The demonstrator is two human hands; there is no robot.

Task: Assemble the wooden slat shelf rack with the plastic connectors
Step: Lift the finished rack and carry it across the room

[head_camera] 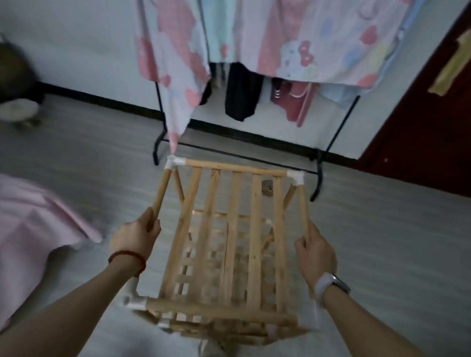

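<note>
- rack (229,245) is held up off the floor (397,241) in front of the person, top tier facing the camera, lower tier(s) visible through the slats (229,230)
- left hand (133,238) is wrapped round the left side rail (161,192), near its middle
- right hand (316,256) is wrapped round the right side rail (304,209), same height; both grips look firm
- four white connectors at the top corners: far-left (175,163), far-right (296,177), near-left (135,302); near-right is hidden behind the right forearm
- judgement: light thin softwood, two hands carry it easily, not fragile but the slats would flex if loaded at mid-span
- weak point is likely the joints: rails seem only push-fitted into the plastic sockets, so twisting or pulling outward could pop one out
- best hold is as now, on the round side rails, symmetric, lifting straight; closer to the corners would put less bending on the rails
- avoid lifting by a single slat or by one connector
- bare wood is grippy, not slippery; possible splinters on the rough near rail (222,313)
- rack looks essentially assembled; can't tell if the bottom connectors are all seated
- clothes rail (320,170) stands just beyond the rack, pink bedding (3,225) to the left
</note>
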